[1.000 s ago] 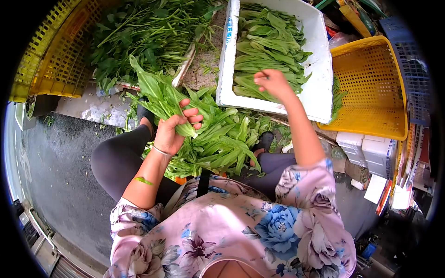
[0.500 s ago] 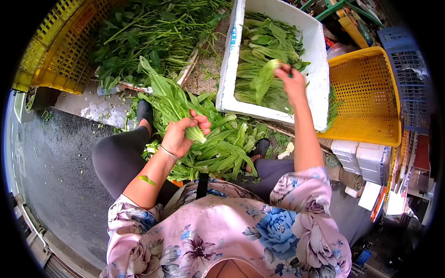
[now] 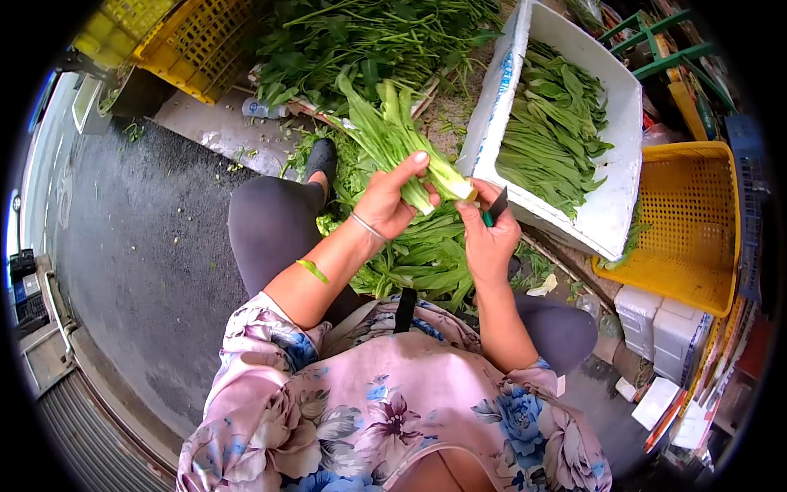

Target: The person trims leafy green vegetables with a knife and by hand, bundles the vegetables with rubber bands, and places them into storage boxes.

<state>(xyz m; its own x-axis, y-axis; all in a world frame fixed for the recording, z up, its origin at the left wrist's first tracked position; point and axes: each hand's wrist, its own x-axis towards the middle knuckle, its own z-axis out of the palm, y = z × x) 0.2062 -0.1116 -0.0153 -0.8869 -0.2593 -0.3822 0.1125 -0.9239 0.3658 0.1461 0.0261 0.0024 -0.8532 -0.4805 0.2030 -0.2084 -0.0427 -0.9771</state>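
In front of my lap my left hand is closed around a bunch of long leafy greens, its leaves pointing up and left and its pale stem ends toward my right hand. My right hand grips a small knife with a dark blade and a bit of green handle showing. Its fingertips are at the cut stem end of the bunch; whether the blade touches the stem I cannot tell. Below both hands a heap of loose leafy greens lies between my legs. A white foam box at right holds rows of similar greens.
Dark green stalked vegetables are piled at the back. A yellow crate stands right of the foam box, another yellow crate at back left. White foam blocks sit at lower right. Wet pavement stretches along the left.
My right hand has come back from over the foam box to the bunch in my left hand, bringing its greens there. The view has shifted left, and the knife now shows clearly.
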